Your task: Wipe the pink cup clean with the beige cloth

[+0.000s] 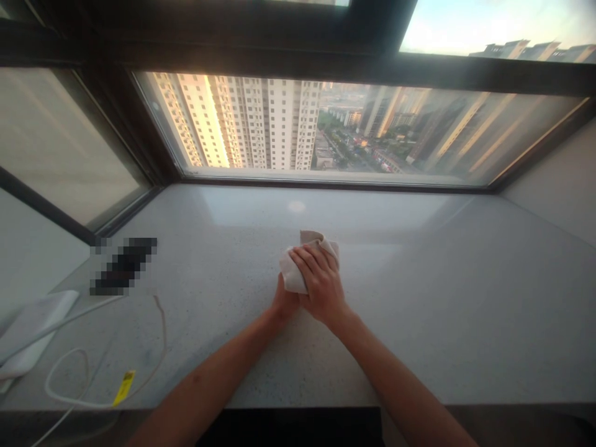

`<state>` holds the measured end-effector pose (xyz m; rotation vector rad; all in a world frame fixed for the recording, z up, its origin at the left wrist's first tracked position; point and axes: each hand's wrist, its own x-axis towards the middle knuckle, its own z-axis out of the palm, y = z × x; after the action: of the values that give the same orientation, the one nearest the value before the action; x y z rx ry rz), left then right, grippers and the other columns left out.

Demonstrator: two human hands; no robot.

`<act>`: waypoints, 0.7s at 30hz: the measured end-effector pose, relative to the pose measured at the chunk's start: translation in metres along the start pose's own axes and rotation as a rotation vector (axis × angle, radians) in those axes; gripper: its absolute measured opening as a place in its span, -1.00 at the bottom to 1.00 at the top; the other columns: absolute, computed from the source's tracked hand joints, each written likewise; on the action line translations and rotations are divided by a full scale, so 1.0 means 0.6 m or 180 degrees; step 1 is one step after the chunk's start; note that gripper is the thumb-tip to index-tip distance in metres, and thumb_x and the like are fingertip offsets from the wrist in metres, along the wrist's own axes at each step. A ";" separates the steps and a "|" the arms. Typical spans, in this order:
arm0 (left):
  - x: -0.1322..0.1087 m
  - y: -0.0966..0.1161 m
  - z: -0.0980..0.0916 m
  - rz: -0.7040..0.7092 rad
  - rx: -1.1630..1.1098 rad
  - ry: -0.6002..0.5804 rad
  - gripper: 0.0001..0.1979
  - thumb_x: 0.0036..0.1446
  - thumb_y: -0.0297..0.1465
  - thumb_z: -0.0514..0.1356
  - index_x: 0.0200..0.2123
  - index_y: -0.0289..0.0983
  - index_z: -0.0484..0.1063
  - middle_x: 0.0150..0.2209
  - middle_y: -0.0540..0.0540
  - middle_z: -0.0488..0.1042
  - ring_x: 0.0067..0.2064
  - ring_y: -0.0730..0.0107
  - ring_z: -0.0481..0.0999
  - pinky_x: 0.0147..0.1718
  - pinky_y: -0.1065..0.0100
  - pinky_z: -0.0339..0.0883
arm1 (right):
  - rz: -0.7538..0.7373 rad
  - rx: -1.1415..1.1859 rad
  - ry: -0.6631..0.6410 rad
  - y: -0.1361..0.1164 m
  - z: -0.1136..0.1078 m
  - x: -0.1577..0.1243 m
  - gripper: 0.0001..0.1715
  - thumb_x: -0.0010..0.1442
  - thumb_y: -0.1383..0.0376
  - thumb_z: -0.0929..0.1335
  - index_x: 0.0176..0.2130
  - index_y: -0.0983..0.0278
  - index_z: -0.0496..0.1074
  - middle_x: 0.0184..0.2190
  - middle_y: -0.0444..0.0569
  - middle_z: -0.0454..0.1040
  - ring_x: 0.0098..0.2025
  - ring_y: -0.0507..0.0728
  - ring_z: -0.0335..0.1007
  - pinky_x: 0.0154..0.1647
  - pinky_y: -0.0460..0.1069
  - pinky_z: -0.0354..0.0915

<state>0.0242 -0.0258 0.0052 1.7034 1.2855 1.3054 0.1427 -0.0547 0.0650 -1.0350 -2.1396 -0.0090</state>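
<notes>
A pale, folded cloth (292, 273) is bunched between my two hands above the middle of the speckled light windowsill (223, 248). My right hand (321, 282) lies over the top of the cloth, its fingers bent across it and closed on it. Below and to the left, my left hand (285, 299) grips the cloth from its near side; most of its fingers are hidden by the cloth and the right hand. One loose corner of the cloth sticks up beyond the right fingertips. Whether the cloth touches the sill is hard to tell.
At the left lie a white flat device (40, 329), a pixelated dark object (123, 267) and a looped white cable (162, 329) with a yellow tag (124, 388). A dark window frame (326, 182) borders the sill's far edge, with tall buildings outside. A white wall (559, 167) stands right.
</notes>
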 end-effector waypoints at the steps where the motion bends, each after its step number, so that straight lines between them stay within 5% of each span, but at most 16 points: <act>1: 0.001 0.002 -0.001 -0.0023 0.0030 -0.0033 -0.84 0.19 -0.42 0.34 -0.15 -0.21 0.50 -0.28 -0.12 0.55 -0.14 0.03 0.62 -0.03 0.01 0.54 | 0.0101 -0.0028 0.0026 0.005 0.000 0.007 -0.27 0.26 0.35 0.33 0.39 0.25 0.41 0.35 0.11 0.50 0.44 0.40 0.29 0.57 0.36 -0.02; 5: -0.001 0.027 -0.005 -0.0286 0.0079 -0.0024 -0.73 0.18 -0.34 0.37 -0.07 -0.21 0.47 -0.23 -0.08 0.58 -0.18 0.13 0.60 -0.12 0.16 0.51 | 0.0967 0.0588 0.0131 0.053 -0.001 0.035 -0.59 0.40 0.21 0.27 0.04 0.21 0.65 0.03 0.10 0.68 0.11 0.34 0.52 0.24 0.23 0.34; 8: -0.003 0.043 -0.007 -0.0360 0.0173 -0.0007 -0.61 0.13 -0.32 0.42 0.01 -0.18 0.44 -0.19 -0.04 0.59 -0.22 0.24 0.57 -0.16 0.26 0.45 | 0.2193 0.1777 0.0434 0.096 0.016 0.034 -0.48 0.41 -0.04 0.28 -0.25 0.24 0.64 -0.37 0.01 0.63 -0.25 0.26 0.52 -0.16 0.10 0.39; 13: -0.003 0.043 -0.007 -0.0199 0.0227 0.0057 -0.55 0.10 -0.43 0.41 0.07 -0.16 0.45 -0.10 -0.05 0.63 -0.14 0.27 0.60 -0.09 0.31 0.44 | 0.3314 0.3608 0.1384 0.127 0.055 0.004 -0.51 0.13 -0.13 0.47 -0.26 0.24 0.59 -0.35 -0.05 0.63 -0.28 0.18 0.51 -0.19 0.04 0.44; 17: -0.003 0.034 -0.006 -0.0215 0.0220 0.0067 -0.56 0.11 -0.40 0.40 0.06 -0.18 0.46 -0.14 -0.05 0.63 -0.20 0.28 0.60 -0.14 0.30 0.48 | 0.2886 0.2721 0.1704 0.088 0.035 -0.003 -0.51 0.33 -0.10 0.37 -0.12 0.24 0.62 -0.20 0.03 0.67 -0.06 0.26 0.59 0.02 0.13 0.48; 19: -0.003 0.025 -0.004 -0.0175 0.0163 0.0041 -0.63 0.14 -0.37 0.39 0.03 -0.20 0.47 -0.19 -0.06 0.62 -0.24 0.27 0.58 -0.17 0.26 0.51 | 0.2010 0.1834 0.1517 0.053 0.015 -0.003 -0.54 0.43 0.02 0.32 0.08 0.23 0.60 0.00 0.11 0.68 0.13 0.31 0.57 0.21 0.22 0.43; 21: -0.003 0.012 0.001 -0.0086 0.0070 0.0029 -0.73 0.20 -0.38 0.34 -0.03 -0.21 0.50 -0.22 -0.09 0.61 -0.22 0.22 0.60 -0.15 0.18 0.57 | 0.0897 0.1012 0.0842 0.020 0.002 -0.005 -0.48 0.41 0.19 0.32 0.28 0.22 0.51 0.23 0.15 0.59 0.32 0.35 0.45 0.43 0.31 0.26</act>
<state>0.0270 -0.0301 0.0110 1.6913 1.3280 1.2893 0.1513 -0.0483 0.0586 -1.0691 -1.6785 0.3030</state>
